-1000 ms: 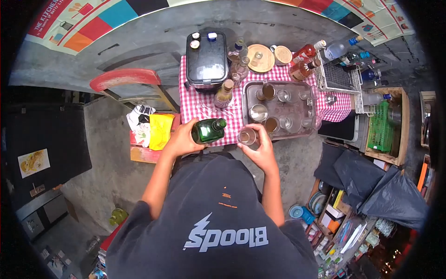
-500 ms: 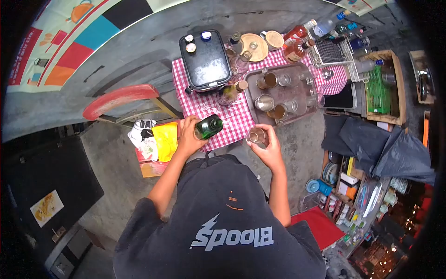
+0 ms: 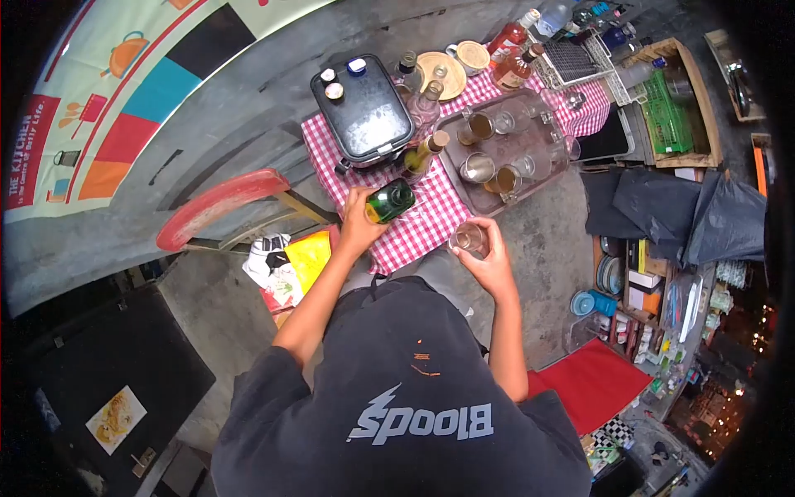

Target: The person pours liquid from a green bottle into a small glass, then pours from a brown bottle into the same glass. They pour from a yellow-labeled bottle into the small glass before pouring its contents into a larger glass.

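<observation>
My left hand (image 3: 358,222) is wrapped round a green glass bottle (image 3: 392,200), which leans with its mouth toward the right above the checked cloth. A clear drinking glass (image 3: 469,239) is gripped in my right hand (image 3: 494,263), just off the table's near edge. The bottle and the glass are apart. Close beyond the green bottle stands a bottle with a cork-coloured top (image 3: 426,156). Right of it, a brown tray (image 3: 540,180) holds a metal cup (image 3: 478,168), a glass of brown liquid (image 3: 503,180) and several other glasses.
A black-lidded box (image 3: 364,120) stands on the checked tablecloth (image 3: 414,234), with small caps on top. Glass bottles (image 3: 425,106), a wooden board (image 3: 442,76) and a wire rack (image 3: 571,62) line the back. A red chair (image 3: 224,207) stands left; dark plastic (image 3: 654,211) lies right.
The view has turned slightly. My left hand has brought the green bottle farther over the table, nearer the cork-topped bottle. My right hand still grips the glass.
</observation>
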